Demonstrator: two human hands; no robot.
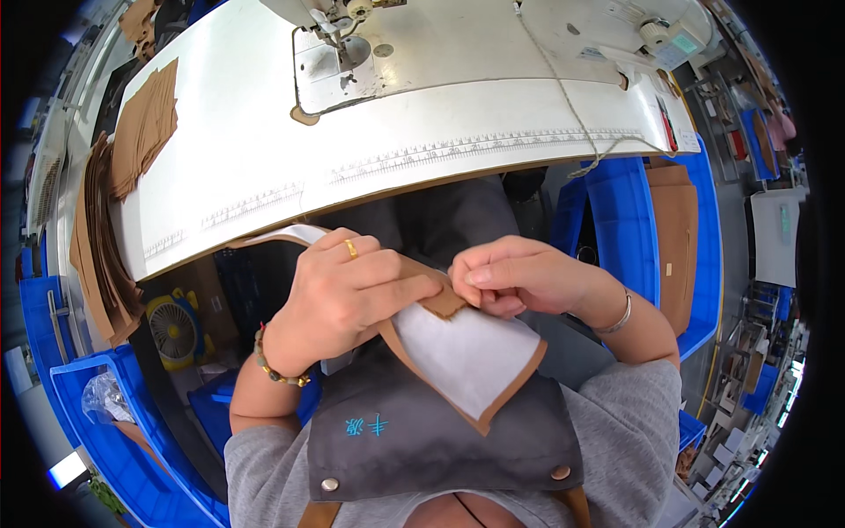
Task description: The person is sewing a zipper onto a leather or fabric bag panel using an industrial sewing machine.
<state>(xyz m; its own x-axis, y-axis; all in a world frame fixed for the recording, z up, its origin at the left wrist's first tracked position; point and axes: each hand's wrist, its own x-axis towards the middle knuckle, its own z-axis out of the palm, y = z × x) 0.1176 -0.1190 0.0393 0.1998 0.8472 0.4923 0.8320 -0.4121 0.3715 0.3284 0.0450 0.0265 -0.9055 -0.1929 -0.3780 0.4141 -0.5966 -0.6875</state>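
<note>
The white worktable [211,110] sweeps across the top of the view, its ruler markings along the near edge, probably there for quick measuring. To the right, a big blue bin [623,229] holds upright brown sheets [673,246], likely stood that way to save space. The dark apron [440,418] covers the person's chest. Over on the table's left, one brown stack [145,123] lies fanned, another droops over the edge [101,251], both seemingly parked within easy reach. The sewing machine [333,33] sits at the far side, nothing under its needle that I can make out.

And here's the brown-edged white panel [466,356], up off the table in front of the apron, apparently held close for a good look. The left hand [343,286] grips it, fingers curled over, index and thumb at a frayed-looking brown patch [446,304]. The right hand [515,275] comes in just beside that patch, fingers bent in, thumb pressed toward the index; whether anything is caught between those tips, I can't tell.
</note>
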